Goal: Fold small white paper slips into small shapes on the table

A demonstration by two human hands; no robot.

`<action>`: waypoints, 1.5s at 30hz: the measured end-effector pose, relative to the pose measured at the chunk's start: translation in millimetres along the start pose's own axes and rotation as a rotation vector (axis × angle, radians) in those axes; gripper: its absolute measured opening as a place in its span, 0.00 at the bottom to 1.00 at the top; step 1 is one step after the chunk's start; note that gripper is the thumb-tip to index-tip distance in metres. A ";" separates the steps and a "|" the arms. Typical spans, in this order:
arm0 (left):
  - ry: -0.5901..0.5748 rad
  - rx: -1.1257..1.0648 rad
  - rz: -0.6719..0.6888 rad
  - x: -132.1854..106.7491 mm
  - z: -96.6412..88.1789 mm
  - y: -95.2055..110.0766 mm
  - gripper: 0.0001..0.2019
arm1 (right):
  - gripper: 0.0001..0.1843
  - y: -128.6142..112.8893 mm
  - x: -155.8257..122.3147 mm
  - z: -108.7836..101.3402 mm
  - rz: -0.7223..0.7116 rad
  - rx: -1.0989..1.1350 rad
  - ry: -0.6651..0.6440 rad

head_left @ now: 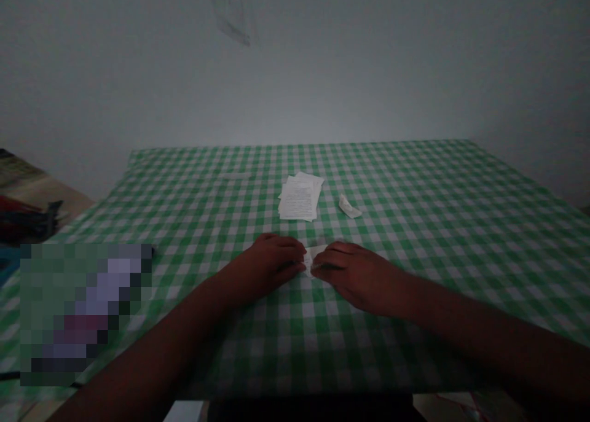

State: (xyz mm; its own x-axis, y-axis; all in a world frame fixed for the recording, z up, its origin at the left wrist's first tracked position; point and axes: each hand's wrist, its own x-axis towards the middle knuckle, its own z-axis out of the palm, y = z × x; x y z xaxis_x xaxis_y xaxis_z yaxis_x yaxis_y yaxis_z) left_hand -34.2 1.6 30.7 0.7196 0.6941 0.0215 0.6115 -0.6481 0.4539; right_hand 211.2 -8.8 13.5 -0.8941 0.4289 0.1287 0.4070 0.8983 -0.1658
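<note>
At mid-table, on a green-and-white gingham worktop (pixel 415 225): small folded white paper strip (pixel 314 259) pinched end to end between left hand (pixel 270 265) and right hand (pixel 354 277), both narrowly closed, steadying it; stack of loose white paper sheets (pixel 299 196) and small folded white paper scrap (pixel 349 206) set beyond, clear of both hands.

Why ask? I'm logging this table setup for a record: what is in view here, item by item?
wall: one, pale grey-white, behind the table
clear plastic piece: one, transparent, top of view
gingham tablecloth: one, green and white, covering the table
paper stack: one, white, mid-table
folded paper: one, white, right of the stack
paper slip: one, white, between the hands
pixelated patch: one, blurred, contents unclear, left on the tablecloth
fabric items: unclear count, red and dark, far left beyond the table
left hand: one, fingertips at the slip
right hand: one, fingertips at the slip
</note>
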 end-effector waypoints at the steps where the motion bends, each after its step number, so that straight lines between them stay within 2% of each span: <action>1: 0.014 -0.004 -0.002 0.6 2.3 -0.5 0.07 | 0.19 0.3 -0.8 -0.8 -0.002 0.002 -0.005; 7: 0.069 -0.044 -0.032 4.4 15.9 -2.5 0.06 | 0.19 2.2 -3.9 -3.8 -0.015 0.003 -0.024; 13: 0.114 -0.096 -0.072 6.2 21.3 -2.0 0.06 | 0.19 3.6 -5.4 -2.9 -0.017 0.024 -0.020; 24: 0.146 -0.038 -0.112 8.9 25.6 -1.4 0.05 | 0.19 14.3 -3.3 -6.6 -0.021 0.306 0.079; 34: 0.177 -0.071 -0.147 10.6 29.3 -0.4 0.04 | 0.21 7.8 -4.0 -5.4 -0.015 0.155 -0.007; 45: 0.209 -0.073 -0.177 11.4 31.5 -0.5 0.02 | 0.21 4.7 -3.4 -6.3 -0.002 0.122 -0.018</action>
State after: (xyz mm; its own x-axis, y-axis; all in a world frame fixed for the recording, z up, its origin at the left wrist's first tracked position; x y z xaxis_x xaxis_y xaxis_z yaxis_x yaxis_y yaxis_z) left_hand -16.0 0.0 2.7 0.5156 0.8489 0.1162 0.6907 -0.4921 0.5298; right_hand 217.2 -5.4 18.5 -0.8986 0.4243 0.1118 0.3804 0.8803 -0.2834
